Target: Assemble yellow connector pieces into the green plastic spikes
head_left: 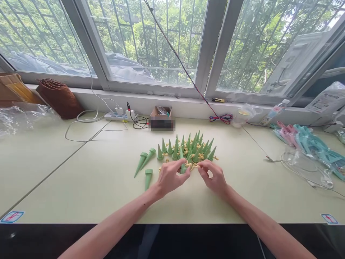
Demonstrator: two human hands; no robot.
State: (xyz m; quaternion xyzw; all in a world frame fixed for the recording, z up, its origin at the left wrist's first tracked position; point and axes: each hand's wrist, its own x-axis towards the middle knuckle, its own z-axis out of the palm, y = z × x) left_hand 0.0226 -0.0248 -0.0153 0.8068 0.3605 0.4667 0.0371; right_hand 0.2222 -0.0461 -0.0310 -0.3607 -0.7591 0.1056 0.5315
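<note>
My left hand [171, 177] is closed around a green plant watering spike [182, 166], its tip upward and a pale yellow valve [188, 164] at its side. To the right, the fingers of my right hand [214, 177] pinch a small pale yellow piece [198, 166] close to that valve; I cannot tell whether the two touch. Just beyond my hands stands a cluster of green spikes [195, 146], points up, many with yellow valves. Left of my left hand, three more spikes lie on the table, one of them a loose spike [148, 179] with its ridged cap away from me.
A small open cardboard box [161, 111] and a power strip [115, 116] with cables are by the window sill. Pink and teal plastic items [309, 147] and a coiled white cable [304, 169] lie at the right. A brown bundle [59, 99] stands at the back left of the table [94, 190].
</note>
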